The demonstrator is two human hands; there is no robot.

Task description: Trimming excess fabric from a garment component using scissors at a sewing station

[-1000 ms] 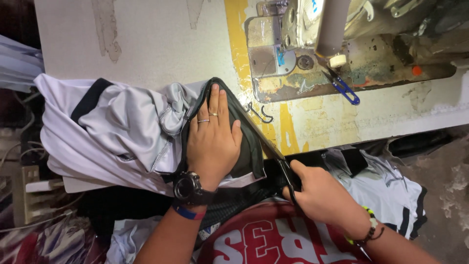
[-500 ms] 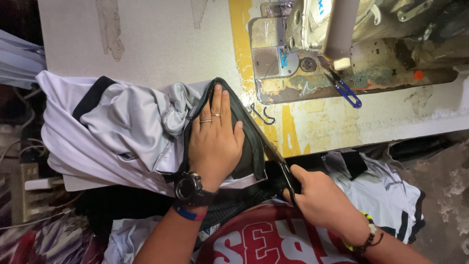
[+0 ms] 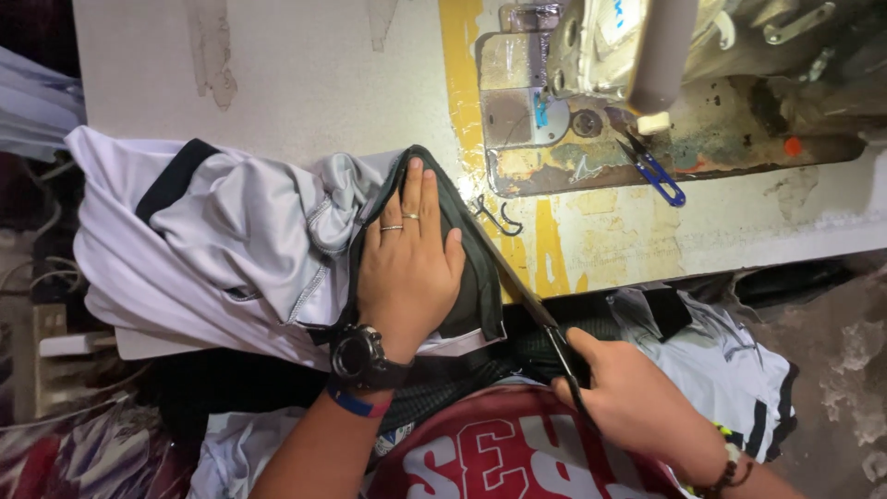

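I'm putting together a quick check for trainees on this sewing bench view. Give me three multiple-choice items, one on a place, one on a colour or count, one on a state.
1. Where do the small blue-handled snips lie?
A. on the sewing machine's base plate
B. on the pale garment
C. in the left hand

2. How many rings show on the left hand?
A. none
B. two
C. four

3. How is the left hand placed?
A. clenched in a fist
B. lifted clear of the table
C. flat, pressing the dark fabric

Answers:
1 A: the snips rest on the worn plate of the sewing machine.
2 B: two rings sit on neighbouring fingers of the left hand.
3 C: its palm lies spread on the dark fabric, while the right hand grips the long scissors.
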